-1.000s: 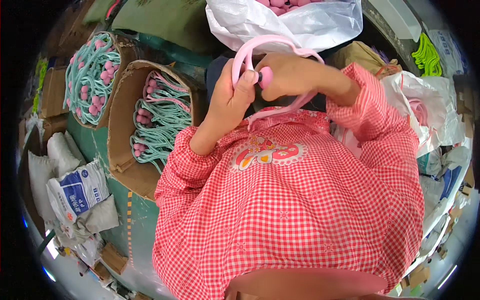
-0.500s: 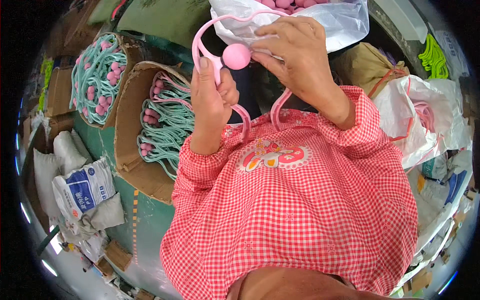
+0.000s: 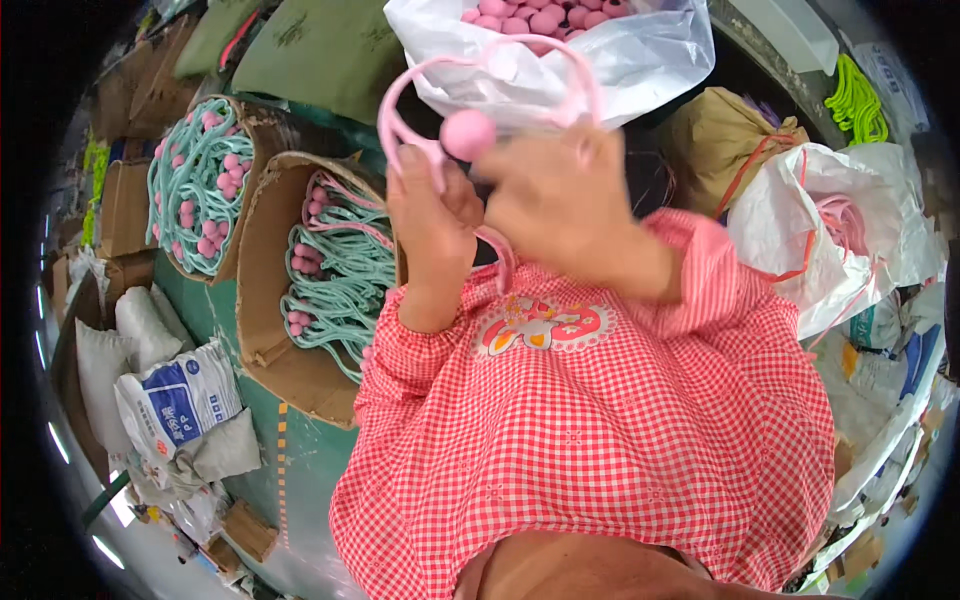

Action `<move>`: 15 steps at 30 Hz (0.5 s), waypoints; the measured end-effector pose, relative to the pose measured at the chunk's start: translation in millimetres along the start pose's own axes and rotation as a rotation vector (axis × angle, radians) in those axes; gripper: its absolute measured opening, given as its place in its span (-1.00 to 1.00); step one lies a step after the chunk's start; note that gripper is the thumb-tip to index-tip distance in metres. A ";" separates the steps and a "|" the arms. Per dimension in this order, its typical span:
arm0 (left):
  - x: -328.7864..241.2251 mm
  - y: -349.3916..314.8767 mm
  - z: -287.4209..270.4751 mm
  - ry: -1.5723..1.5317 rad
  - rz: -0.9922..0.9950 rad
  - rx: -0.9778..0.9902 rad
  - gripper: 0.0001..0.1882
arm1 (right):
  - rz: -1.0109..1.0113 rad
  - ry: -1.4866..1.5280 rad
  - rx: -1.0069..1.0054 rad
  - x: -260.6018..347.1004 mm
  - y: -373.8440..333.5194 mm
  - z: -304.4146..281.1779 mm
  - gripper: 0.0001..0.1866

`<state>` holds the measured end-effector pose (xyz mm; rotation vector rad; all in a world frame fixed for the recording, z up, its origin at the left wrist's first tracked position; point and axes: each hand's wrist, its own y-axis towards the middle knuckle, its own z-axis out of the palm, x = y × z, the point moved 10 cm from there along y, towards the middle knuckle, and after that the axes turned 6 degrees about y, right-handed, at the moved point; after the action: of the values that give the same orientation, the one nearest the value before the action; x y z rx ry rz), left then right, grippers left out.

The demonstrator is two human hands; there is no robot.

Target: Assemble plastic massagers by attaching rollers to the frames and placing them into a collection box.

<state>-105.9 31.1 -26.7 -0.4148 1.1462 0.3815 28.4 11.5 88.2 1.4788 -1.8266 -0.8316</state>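
In front of the person, the shiny white plastic sack shows more of its small pink balls than a moment ago. A soft pink forked band arches between the hands. The right hand, lower now and blurred, overlaps the band's right side; I can't tell its grip. The left hand grips the fork tightly, beside a smooth pink ball.
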 end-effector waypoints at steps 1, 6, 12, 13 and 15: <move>-2.9 2.3 -11.4 0.059 0.025 -0.102 -0.68 | -0.090 0.144 0.084 20.9 -3.2 -0.8 -0.84; -8.2 12.5 8.6 -0.271 -0.003 0.123 -0.66 | 0.318 -0.007 -0.230 -68.3 -16.5 -48.1 -0.73; -1.6 36.9 104.6 -0.292 -0.078 0.381 -0.69 | 1.356 1.171 -0.538 -161.4 -96.1 -30.9 -0.61; -13.2 56.3 110.7 -0.209 -0.048 0.207 -0.67 | 1.353 1.438 -0.603 -165.0 -100.9 -28.9 -0.59; -36.1 104.7 130.3 0.057 0.371 0.542 -0.67 | 1.369 1.463 -0.774 -183.2 -110.2 -47.4 -0.58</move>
<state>-67.7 183.8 40.2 0.2676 1.3283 0.3624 160.3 169.2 12.7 -0.0672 -0.7290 0.2963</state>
